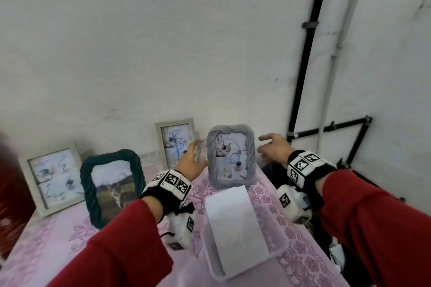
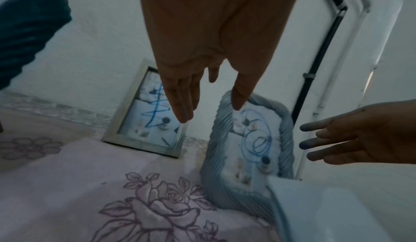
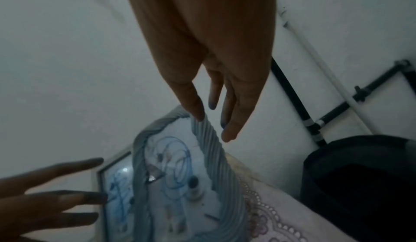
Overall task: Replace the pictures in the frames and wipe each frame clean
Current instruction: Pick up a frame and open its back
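On the tabletop (image 1: 58, 247), both hands are closing in on the grey frame (image 1: 231, 154).
Left hand (image 1: 190, 163) and right hand (image 1: 275, 149) are reaching, fingers apart, gripping nothing; scribbled pictures are awaiting replacement.

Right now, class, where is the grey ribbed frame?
In the head view, the grey ribbed frame stands right of centre, between both open hands, behind the white tray.

The grey frame (image 1: 229, 155) has a ribbed, rope-like surface, matt. The green frame (image 1: 111, 184) is twisted the same way, a little glossy. The worktop (image 1: 58, 240) wears pink cloth with printed flowers. A white paper sheet (image 1: 235, 226) lies smooth in a clear plastic tray (image 1: 283, 243). The wall (image 1: 163, 53) is rough, matt white.
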`<state>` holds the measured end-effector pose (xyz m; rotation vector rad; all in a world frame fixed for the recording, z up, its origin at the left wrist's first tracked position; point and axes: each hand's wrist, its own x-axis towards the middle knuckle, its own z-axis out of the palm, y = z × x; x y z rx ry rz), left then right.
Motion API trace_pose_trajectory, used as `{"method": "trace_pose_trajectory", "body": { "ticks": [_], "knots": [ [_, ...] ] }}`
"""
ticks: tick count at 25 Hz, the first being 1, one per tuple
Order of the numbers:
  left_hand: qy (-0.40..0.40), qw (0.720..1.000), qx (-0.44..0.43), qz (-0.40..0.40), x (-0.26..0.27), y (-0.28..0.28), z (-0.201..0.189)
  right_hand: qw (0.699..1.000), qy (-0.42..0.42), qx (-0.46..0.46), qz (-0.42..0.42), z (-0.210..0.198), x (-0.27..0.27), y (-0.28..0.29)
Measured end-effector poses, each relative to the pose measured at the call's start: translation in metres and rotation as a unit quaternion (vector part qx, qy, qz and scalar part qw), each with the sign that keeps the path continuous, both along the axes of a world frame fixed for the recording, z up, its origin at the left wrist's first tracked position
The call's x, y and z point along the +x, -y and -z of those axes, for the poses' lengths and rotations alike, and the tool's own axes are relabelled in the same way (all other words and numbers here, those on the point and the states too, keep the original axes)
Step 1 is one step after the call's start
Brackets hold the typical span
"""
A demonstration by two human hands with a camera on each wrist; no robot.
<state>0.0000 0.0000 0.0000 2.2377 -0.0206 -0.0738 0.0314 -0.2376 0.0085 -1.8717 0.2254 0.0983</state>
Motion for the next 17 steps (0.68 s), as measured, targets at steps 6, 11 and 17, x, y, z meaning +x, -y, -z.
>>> {"method": "trace_pose_trajectory", "body": {
  "ticks": [6,11,17],
  "knots": [
    [-0.026,0.997,-0.060,0.033,0.019,0.003,0.019,0.996,-0.005,-0.081,-0.024,0.016,0.014,-0.007],
    [-0.013,0.996,-0.091,0.017,0.017,0.007,0.012,0.997,0.030,-0.066,-0.004,0.015,0.005,-0.012],
    [0.063,0.995,-0.071,0.034,-0.007,-0.004,-0.031,0.995,0.091,-0.019,-0.031,-0.023,-0.019,-0.012]
  ]
}}
